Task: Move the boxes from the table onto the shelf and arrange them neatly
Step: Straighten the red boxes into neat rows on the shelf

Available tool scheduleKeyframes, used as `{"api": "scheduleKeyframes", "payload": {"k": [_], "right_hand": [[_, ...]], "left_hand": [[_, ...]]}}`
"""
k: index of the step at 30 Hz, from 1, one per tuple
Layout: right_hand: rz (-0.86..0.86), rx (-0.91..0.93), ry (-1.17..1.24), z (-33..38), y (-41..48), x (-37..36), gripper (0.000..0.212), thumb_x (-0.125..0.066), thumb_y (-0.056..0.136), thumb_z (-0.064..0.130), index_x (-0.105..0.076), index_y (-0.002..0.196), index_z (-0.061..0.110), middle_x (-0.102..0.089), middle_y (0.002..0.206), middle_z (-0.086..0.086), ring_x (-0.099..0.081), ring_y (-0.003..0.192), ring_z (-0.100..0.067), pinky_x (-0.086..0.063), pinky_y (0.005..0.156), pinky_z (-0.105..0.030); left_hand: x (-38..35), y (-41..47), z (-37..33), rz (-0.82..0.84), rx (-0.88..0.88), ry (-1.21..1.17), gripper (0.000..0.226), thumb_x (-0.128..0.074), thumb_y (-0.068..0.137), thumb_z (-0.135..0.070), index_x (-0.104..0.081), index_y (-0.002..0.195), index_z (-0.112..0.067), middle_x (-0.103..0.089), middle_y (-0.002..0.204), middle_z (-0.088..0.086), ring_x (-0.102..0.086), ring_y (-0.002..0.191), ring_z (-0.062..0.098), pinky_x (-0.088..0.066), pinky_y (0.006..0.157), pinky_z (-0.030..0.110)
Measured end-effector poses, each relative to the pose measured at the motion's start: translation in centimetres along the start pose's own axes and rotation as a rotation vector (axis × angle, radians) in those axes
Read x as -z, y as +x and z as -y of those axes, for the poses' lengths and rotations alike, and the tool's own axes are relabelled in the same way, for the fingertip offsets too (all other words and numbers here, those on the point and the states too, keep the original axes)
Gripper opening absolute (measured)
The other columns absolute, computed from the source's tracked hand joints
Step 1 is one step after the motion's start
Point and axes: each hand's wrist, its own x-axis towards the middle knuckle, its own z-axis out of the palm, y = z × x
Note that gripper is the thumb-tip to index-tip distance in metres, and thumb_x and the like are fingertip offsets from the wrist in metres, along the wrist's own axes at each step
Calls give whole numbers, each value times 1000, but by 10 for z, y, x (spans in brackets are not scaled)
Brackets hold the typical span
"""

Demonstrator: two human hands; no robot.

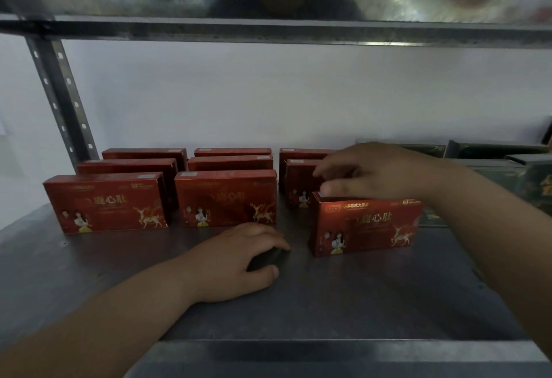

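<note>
Box (366,228) on shelf (388,303), forward of its row (225,198)
My right hand (376,171) grips its top edge; left hand (239,258) rests slack on the shelf. Judged a light, stiff carton, crushable; best held by top or ends

The boxes (104,203) are red, printed with gold deer, gold lettering and small figures in white and yellow. The shelf (358,303) is dull dark grey metal, and its post (59,94) is grey, dotted with holes. The wall (268,94) is pale, and the green boxes (493,150) are very dark.
</note>
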Motion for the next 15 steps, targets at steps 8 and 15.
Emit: {"api": "scheduleKeyframes", "payload": {"k": [8,15], "right_hand": [[-13,22,-162,-11,5,-28,69,-80,77,49,-53,139,40,-56,137,12,-51,123,-11,-41,104,-30],[-15,-33,-187,-5,38,-35,72,-74,85,47,-43,148,36,-49,145,3,-46,129,-17,-40,107,-35]], "left_hand": [[45,2,6,-518,-21,3,26,-56,90,-36,-63,114,-33,-59,107,-20,-55,105,-2,-42,89,12],[121,35,48,-438,193,86,23,-59,94,-22,-63,110,-37,-61,102,-19,-57,95,-7,-44,81,14]]}}
